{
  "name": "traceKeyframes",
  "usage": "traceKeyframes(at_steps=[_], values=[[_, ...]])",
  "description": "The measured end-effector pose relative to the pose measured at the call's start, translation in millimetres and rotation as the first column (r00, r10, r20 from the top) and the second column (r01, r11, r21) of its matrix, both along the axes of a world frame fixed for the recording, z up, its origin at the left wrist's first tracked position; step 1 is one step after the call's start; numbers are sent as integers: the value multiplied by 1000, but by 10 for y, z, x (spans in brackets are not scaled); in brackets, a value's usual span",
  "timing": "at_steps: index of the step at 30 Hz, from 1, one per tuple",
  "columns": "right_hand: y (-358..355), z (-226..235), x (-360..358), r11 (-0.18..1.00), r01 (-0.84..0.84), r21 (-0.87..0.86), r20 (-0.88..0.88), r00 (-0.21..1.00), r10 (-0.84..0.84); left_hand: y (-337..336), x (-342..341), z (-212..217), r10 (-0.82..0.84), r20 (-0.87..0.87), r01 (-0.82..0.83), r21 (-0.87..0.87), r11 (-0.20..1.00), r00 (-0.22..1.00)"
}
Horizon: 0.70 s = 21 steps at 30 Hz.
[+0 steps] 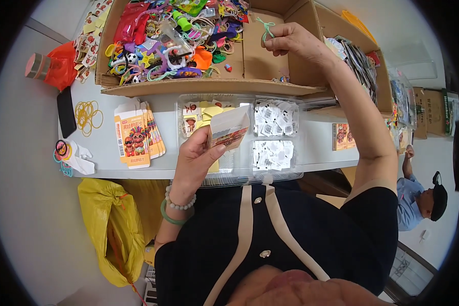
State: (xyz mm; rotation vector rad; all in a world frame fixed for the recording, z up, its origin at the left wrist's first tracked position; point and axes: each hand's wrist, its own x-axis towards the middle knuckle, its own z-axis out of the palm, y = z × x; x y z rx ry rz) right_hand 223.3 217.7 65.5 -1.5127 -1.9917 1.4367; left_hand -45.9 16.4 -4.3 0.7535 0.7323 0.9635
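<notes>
My left hand (pixel 196 155) grips a small printed cardboard box (pixel 229 130) with its top flap raised, above a clear divided plastic tray (pixel 247 145). My right hand (pixel 296 43) is lifted over the right part of a large cardboard carton (pixel 188 87). Between its thumb and fingers it pinches a green elastic hair tie (pixel 266 29). Many small colourful toys and hair ties (pixel 176 41) fill the carton's left part. In the tray lie yellow and printed cards (pixel 193 120) and two piles of white paper slips (pixel 275 118).
Flat orange printed boxes (pixel 136 135) are fanned on the table's left, by yellow rubber bands (pixel 88 117) and a black phone (pixel 66 112). Another carton (pixel 359 66) of packets stands right. A yellow bag (pixel 109 224) hangs below the edge. A person (pixel 418 199) is farther right.
</notes>
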Motion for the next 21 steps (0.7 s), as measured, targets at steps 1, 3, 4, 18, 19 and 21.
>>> traceKeyframes(at_steps=[1,3,4,18,19,21], values=[[31,-19,-22,999,-29,39,83,996,26,5,3,1,-1,-11,1,-7,1000,1000],[68,-97,-177,990,-110,88,204,975,90,1,7,-8,-3,-31,2,-16,1000,1000],[97,-128,-278,972,-196,126,332,932,145,1,8,-16,2,-45,-3,-25,1000,999],[183,-492,-601,854,-510,103,528,755,387,53,-12,-4,26,-34,-30,-114,993,999],[146,-320,-541,878,-461,128,472,807,355,56,-21,-15,31,-10,-32,-104,994,999],[-16,-100,-402,854,-408,321,358,888,290,55,-8,-28,44,21,-42,-90,995,999]])
